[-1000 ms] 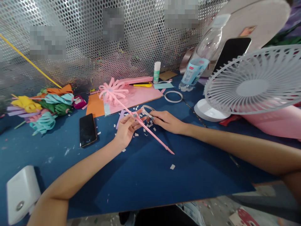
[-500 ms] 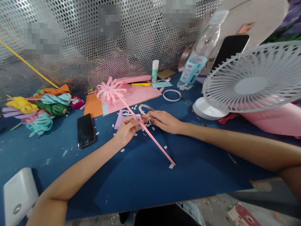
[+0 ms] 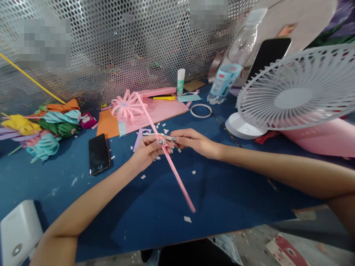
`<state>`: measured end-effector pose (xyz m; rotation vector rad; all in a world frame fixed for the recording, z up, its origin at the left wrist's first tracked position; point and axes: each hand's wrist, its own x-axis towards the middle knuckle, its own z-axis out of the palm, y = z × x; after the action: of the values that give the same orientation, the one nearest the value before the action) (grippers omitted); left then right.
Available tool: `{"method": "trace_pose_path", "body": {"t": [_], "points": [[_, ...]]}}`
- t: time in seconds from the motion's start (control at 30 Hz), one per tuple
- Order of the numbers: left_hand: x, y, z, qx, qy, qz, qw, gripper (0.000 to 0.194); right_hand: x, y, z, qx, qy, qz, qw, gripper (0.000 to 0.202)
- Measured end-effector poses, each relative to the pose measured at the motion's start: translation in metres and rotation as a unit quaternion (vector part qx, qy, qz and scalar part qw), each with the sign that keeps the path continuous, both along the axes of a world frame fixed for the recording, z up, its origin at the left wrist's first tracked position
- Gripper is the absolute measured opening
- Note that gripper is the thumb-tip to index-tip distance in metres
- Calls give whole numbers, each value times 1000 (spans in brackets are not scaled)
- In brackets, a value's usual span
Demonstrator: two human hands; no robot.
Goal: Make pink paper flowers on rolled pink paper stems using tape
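A thin pink stick (image 3: 179, 177) slants across the middle of the view, pinched near its middle by my left hand (image 3: 145, 153). Its far end overlaps a pink paper-strip flower (image 3: 126, 107), and I cannot tell whether the two are joined. My right hand (image 3: 199, 143) is closed beside the stick, its fingertips meeting those of my left hand. What the right fingers pinch is hidden, apart from a pale edge. Below the hands lie a purple paper piece (image 3: 138, 139) with a cut-out and several small white scraps (image 3: 188, 219).
Paper flowers (image 3: 46, 125) and a phone (image 3: 99, 154) lie left, with a white device (image 3: 20, 232) nearer. Toward the back are pink paper (image 3: 166, 111), a yellow cutter (image 3: 164, 97), a glue stick (image 3: 181, 82), a ring (image 3: 201, 111) and a bottle (image 3: 229, 70). A fan (image 3: 294, 98) stands right.
The stick has turned steeper, its near end moving down and left and its far end rising. The pale ring behind my right hand no longer shows. My right fingers have shifted slightly left.
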<state>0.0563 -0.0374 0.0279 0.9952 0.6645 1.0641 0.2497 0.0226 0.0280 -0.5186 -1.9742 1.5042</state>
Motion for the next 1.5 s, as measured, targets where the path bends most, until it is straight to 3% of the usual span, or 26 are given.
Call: {"method": "trace_pose_path", "body": {"t": [0.1, 0.17, 0.23, 0.3, 0.37, 0.4, 0.53, 0.7, 0.8, 0.9, 0.97, 1.07, 1.2, 1.5], "points": [[4, -12, 6, 3, 10, -83, 996, 24, 5, 15, -5, -28, 42, -114, 992, 22], [6, -16, 7, -11, 2, -96, 995, 23, 10, 24, -10, 39, -6, -136, 990, 26], [7, -15, 5, -34, -32, -64, 997, 20, 13, 28, -15, 163, -97, -129, 973, 27], [7, -9, 2, -60, -65, -16, 996, 19, 14, 28, -18, 287, -162, -135, 934, 24], [5, -3, -2, -80, -77, 17, 994, 20, 13, 25, -17, 351, -157, -155, 910, 21], [4, 0, -4, -87, -78, 26, 993, 22, 13, 24, -14, 354, -133, -157, 912, 21], [4, 3, -10, -101, -63, 41, 992, 26, 12, 16, 1, 309, -18, -122, 943, 17], [6, 3, -13, -119, -15, 78, 990, 20, 10, 7, 8, 332, 1, -128, 935, 11], [6, 1, -10, -118, -15, 77, 990, 21, 9, 7, 7, 267, 9, -142, 953, 14], [6, 0, -5, -101, -34, 55, 993, 23, 10, 13, 10, 145, 77, -185, 969, 21], [5, 0, -6, -93, -40, 50, 994, 20, 13, 19, 14, 91, 142, -240, 956, 27], [5, 3, -13, -101, -29, 87, 991, 15, 17, 23, 23, 68, 174, -289, 939, 35], [7, 7, -19, -104, 0, 123, 987, 18, 15, 14, 26, 57, 150, -240, 957, 36], [12, -1, -13, -104, 46, 113, 987, 24, 9, -9, 29, 22, 67, -138, 988, 28]]}}
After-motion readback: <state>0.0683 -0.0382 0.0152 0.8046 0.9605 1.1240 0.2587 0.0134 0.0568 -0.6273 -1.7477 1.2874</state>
